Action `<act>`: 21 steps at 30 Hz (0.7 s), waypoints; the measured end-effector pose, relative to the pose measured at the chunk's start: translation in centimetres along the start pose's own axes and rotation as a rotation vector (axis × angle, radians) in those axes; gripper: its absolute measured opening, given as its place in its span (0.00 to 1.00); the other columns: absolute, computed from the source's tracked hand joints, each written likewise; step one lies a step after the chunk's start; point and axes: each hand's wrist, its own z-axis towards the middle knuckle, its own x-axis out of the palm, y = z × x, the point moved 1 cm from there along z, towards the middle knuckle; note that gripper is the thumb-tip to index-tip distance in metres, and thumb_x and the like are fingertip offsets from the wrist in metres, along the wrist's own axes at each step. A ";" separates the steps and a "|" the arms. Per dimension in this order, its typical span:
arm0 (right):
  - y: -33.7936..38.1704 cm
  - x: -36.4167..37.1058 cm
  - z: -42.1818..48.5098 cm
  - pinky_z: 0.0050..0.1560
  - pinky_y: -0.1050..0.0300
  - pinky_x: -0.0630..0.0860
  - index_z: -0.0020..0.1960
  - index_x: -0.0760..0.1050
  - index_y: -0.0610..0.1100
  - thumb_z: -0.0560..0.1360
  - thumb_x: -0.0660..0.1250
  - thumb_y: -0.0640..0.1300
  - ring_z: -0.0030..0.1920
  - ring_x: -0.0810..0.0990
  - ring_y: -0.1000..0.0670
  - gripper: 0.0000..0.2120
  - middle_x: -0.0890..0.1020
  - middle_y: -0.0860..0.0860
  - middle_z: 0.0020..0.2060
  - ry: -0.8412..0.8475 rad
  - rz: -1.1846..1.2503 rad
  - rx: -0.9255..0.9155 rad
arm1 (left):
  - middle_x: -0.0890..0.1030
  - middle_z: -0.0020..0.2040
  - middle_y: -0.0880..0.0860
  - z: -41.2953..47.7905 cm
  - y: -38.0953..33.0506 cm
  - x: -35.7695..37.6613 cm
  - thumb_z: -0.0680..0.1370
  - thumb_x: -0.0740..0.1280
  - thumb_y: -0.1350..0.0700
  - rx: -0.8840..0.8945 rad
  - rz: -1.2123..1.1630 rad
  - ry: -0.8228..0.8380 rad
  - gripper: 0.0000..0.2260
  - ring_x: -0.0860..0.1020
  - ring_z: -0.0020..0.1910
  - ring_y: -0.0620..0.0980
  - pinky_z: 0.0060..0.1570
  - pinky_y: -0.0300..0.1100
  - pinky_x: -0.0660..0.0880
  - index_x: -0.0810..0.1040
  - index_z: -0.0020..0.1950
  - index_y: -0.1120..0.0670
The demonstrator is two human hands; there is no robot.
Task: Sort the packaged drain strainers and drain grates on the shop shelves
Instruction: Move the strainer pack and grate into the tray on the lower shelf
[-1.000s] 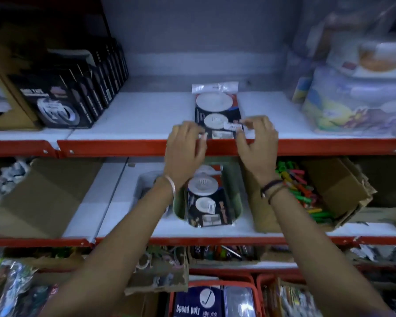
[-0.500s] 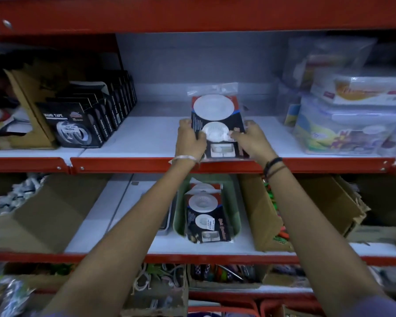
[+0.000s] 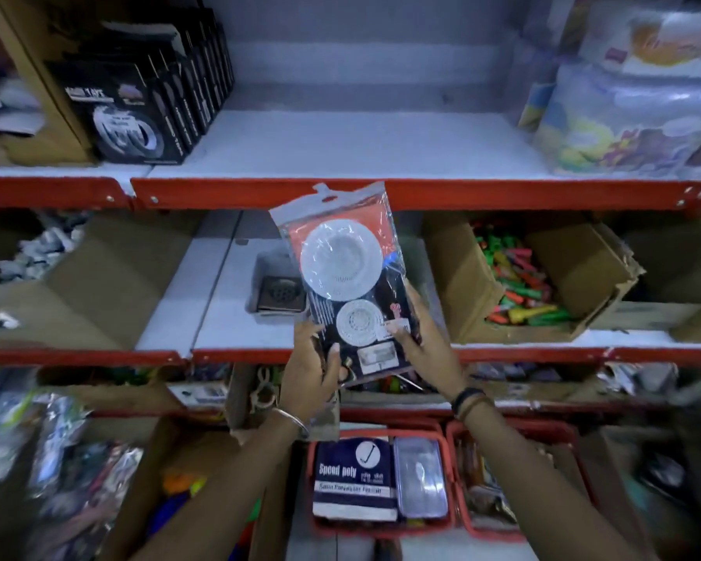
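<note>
Both hands hold one packaged drain strainer set (image 3: 343, 261): a clear bag with a large and a small white round strainer on a red and black card. It is tilted upright in the air in front of the middle shelf (image 3: 219, 309). My left hand (image 3: 310, 374) grips its lower left corner and my right hand (image 3: 425, 342) its lower right edge. Behind it, on the middle shelf, lies a packaged square drain grate (image 3: 280, 293). The white upper shelf (image 3: 361, 143) is bare in its middle.
Black tape boxes (image 3: 138, 115) stand upper left and wrapped plastic containers (image 3: 632, 123) upper right. A cardboard box of coloured items (image 3: 523, 285) sits right of the pack, an open carton (image 3: 98, 285) to its left. Red baskets (image 3: 377, 528) fill the bottom shelf.
The strainer pack that lay on the upper shelf has come off it and moved down in both hands, now held in front of the middle shelf. My view has dropped lower.
</note>
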 end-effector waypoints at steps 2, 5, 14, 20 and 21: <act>-2.1 0.8 -0.8 0.73 0.57 0.64 0.77 0.52 0.53 0.78 0.60 0.55 0.74 0.63 0.57 0.32 0.63 0.56 0.75 0.035 -0.009 0.047 | 0.72 0.55 0.54 -1.0 1.0 0.6 0.75 0.57 0.46 -0.040 0.028 0.070 0.18 0.76 0.48 0.51 0.47 0.46 0.75 0.67 0.59 0.57; -4.6 1.1 -0.9 0.73 0.49 0.64 0.78 0.52 0.50 0.77 0.60 0.55 0.75 0.63 0.52 0.33 0.63 0.50 0.76 0.042 -0.020 0.112 | 0.71 0.52 0.52 -0.7 1.7 1.8 0.76 0.60 0.50 -0.044 0.036 0.123 0.16 0.74 0.49 0.51 0.52 0.52 0.75 0.68 0.58 0.59; -7.4 0.0 8.4 0.56 0.45 0.77 0.74 0.60 0.41 0.80 0.60 0.49 0.61 0.77 0.37 0.26 0.76 0.38 0.65 -0.002 -0.257 0.385 | 0.62 0.74 0.55 10.7 1.5 6.7 0.74 0.67 0.43 -0.296 0.216 0.274 0.32 0.58 0.74 0.56 0.71 0.55 0.57 0.59 0.74 0.52; -8.9 0.1 11.5 0.68 0.44 0.63 0.71 0.66 0.45 0.77 0.59 0.57 0.68 0.66 0.35 0.26 0.66 0.37 0.68 0.191 -0.546 0.626 | 0.52 0.78 0.52 13.5 3.8 6.3 0.73 0.57 0.32 -0.307 0.546 0.571 0.32 0.49 0.76 0.56 0.73 0.59 0.48 0.59 0.74 0.44; -8.4 0.1 11.7 0.67 0.44 0.61 0.70 0.67 0.44 0.77 0.60 0.57 0.67 0.66 0.36 0.26 0.67 0.37 0.67 0.130 -0.538 0.605 | 0.54 0.78 0.52 13.5 4.1 5.7 0.73 0.56 0.31 -0.276 0.527 0.531 0.32 0.51 0.76 0.56 0.72 0.58 0.50 0.61 0.73 0.45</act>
